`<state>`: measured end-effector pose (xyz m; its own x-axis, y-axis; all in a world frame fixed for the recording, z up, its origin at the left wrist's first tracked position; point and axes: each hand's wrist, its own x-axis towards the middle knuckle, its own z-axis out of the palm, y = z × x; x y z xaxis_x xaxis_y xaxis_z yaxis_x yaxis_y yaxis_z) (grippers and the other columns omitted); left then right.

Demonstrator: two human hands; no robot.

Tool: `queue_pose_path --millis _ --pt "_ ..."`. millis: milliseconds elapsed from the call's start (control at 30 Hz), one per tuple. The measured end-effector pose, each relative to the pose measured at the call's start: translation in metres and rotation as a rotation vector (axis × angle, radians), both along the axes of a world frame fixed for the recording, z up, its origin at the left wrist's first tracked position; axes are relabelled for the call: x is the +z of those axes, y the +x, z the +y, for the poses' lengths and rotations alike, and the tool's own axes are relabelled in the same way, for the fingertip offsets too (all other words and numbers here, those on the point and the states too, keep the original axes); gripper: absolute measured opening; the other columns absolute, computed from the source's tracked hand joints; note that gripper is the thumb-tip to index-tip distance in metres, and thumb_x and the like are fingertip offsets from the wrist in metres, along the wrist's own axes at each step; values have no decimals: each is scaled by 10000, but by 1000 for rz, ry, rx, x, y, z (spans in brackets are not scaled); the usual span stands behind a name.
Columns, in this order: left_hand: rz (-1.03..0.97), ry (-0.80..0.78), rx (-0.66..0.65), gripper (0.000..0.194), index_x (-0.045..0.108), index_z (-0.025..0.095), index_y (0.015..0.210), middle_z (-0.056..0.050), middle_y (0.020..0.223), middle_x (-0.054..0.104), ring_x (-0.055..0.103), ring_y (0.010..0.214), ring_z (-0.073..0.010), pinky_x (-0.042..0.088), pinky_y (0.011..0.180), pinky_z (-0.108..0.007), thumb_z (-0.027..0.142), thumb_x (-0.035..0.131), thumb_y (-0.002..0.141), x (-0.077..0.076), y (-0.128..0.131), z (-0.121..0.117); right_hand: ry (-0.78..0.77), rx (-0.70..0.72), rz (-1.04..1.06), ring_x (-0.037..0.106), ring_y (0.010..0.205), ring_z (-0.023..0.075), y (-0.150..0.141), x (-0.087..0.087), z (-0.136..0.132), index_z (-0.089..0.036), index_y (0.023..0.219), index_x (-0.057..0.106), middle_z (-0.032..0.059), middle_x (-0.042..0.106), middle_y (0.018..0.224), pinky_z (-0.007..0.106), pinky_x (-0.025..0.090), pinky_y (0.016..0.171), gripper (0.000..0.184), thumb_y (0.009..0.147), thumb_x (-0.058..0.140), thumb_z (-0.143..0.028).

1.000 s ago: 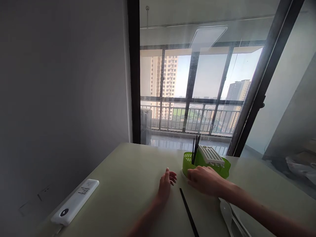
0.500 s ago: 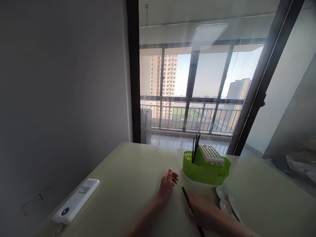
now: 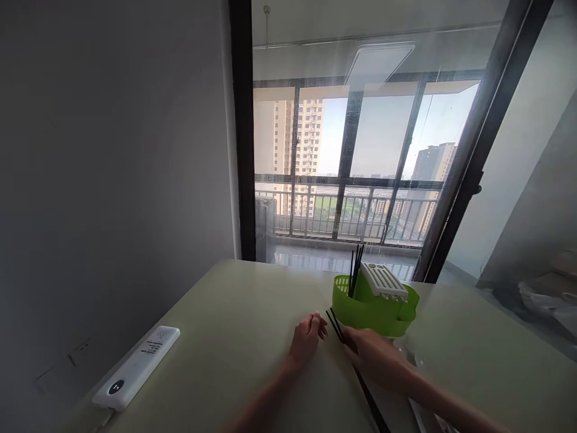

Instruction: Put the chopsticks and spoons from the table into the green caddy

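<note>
My right hand (image 3: 372, 352) is closed around black chopsticks (image 3: 369, 400), two of whose tips point up toward the green holder. The lower ends run down to the bottom edge of the view. To the left of those tips, my left hand (image 3: 309, 334) hovers or rests by the tabletop with loosely bent fingers, and nothing shows in it. The green cutlery holder (image 3: 369, 316) stands just beyond both hands, with several upright black chopsticks (image 3: 356, 270) in its left part and a white slotted piece (image 3: 384, 281) on top. White spoons (image 3: 419, 361) lie partly hidden behind my right forearm.
A white power strip (image 3: 137, 367) with a round dark button lies along the left side of the pale table (image 3: 234, 337). A dark-framed glass door (image 3: 246, 180) rises behind the table, with a grey wall at left. Plastic bags (image 3: 547, 310) sit far right.
My right hand has moved up toward the green holder with the chopsticks, and two tips now show apart. My left hand's fingers have curled a little more; it stays in nearly the same place.
</note>
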<state>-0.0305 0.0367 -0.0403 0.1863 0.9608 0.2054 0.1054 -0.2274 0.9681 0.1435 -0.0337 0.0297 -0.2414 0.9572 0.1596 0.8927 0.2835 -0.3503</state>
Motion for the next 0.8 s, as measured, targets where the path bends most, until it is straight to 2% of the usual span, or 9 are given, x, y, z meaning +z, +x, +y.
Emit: queue_pose_path --millis 133,233,333,433,600,800 --pt "112 43 -152 442 687 215 882 -32 760 743 674 745 -194 491 737 -293 595 468 938 7 0 -12 72 57 51 664 749 203 8 36 1 -242 813 605 25 711 832 289 444 667 270 971 439 -385" --pt "136 57 -261 456 726 223 945 -31 859 780 703 832 -201 507 802 -295 592 458 954 18 0 -22 142 72 165 647 673 190 15 49 -2 -250 840 605 15 698 828 290 461 627 303 986 439 -456" --pt "144 63 -320 477 759 207 1006 -40 930 787 706 867 -211 511 802 -292 579 466 952 27 0 -30 164 73 259 656 625 180 22 50 -3 -253 855 622 12 694 833 293 488 609 316 984 459 -491" --pt "181 90 -331 418 778 193 1026 -45 927 786 693 842 -209 507 798 -292 520 539 924 29 -1 -32 177 83 291 672 641 185 26 44 -2 -253 874 639 20 697 846 293 506 613 320 987 465 -497" --pt "224 98 -319 253 818 215 889 -41 839 787 676 787 -222 504 772 -315 418 684 818 24 1 -31 165 87 300 656 615 183 30 36 -3 -249 875 625 21 698 819 297 514 598 353 987 461 -540" --pt "227 13 -329 282 839 234 877 -31 819 796 697 766 -226 517 729 -300 463 768 728 14 0 -27 215 115 275 648 653 182 32 39 -8 -250 845 629 32 692 840 289 502 595 390 979 462 -576"
